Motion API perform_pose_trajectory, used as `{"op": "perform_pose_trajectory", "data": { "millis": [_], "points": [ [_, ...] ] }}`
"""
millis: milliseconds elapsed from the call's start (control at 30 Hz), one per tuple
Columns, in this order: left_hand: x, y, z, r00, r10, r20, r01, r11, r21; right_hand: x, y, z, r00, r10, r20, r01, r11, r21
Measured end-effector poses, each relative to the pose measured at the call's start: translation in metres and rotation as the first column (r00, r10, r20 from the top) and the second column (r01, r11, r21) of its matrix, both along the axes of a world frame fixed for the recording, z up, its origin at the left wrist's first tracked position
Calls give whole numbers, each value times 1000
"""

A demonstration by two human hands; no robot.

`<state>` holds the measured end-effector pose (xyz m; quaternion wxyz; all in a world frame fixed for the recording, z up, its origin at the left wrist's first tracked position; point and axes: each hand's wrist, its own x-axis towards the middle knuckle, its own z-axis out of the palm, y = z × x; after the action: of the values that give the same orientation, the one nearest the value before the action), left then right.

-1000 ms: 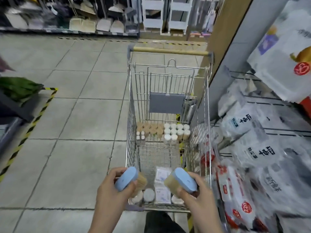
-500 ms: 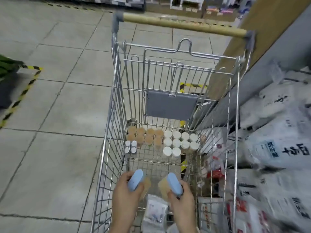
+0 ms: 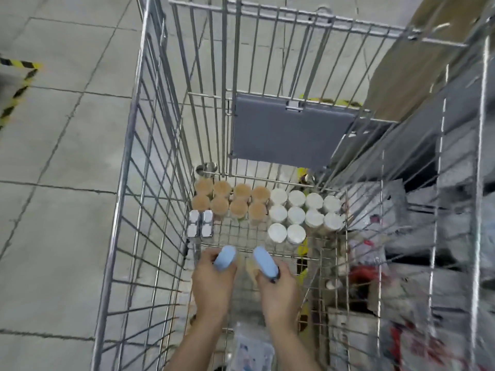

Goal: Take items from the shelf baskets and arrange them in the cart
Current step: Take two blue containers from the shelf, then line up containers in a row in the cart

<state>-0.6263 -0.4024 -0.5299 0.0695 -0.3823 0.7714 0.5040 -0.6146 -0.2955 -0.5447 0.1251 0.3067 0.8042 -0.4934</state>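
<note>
1. We see both forearms enter from the bottom edge, bare, reaching forward and down, roughly parallel and near each other.
2. Left hand (image 3: pixel 213 281): back of the hand faces the camera, fingers curled round a blue-capped item (image 3: pixel 224 257); the cap protrudes past the knuckles, tilted toward the right.
3. Right hand (image 3: pixel 278 287): back of the hand likewise up, fingers wrapped round a second blue-capped item (image 3: pixel 265 260), its cap tilted toward the left.
4. The two hands sit side by side at about the same height, a narrow gap between them, not touching.
5. Both wrists look straight, in line with the forearms; fingertips are hidden beneath the hands.
</note>
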Motion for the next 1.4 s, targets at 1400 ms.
{"op": "perform_pose_trajectory", "data": {
  "millis": [1400],
  "points": [
    [-48, 18, -79, 990, 88, -114, -55, 962, 266, -35, -29, -94, 963, -200, -180, 134, 937, -322]
  ]
}}
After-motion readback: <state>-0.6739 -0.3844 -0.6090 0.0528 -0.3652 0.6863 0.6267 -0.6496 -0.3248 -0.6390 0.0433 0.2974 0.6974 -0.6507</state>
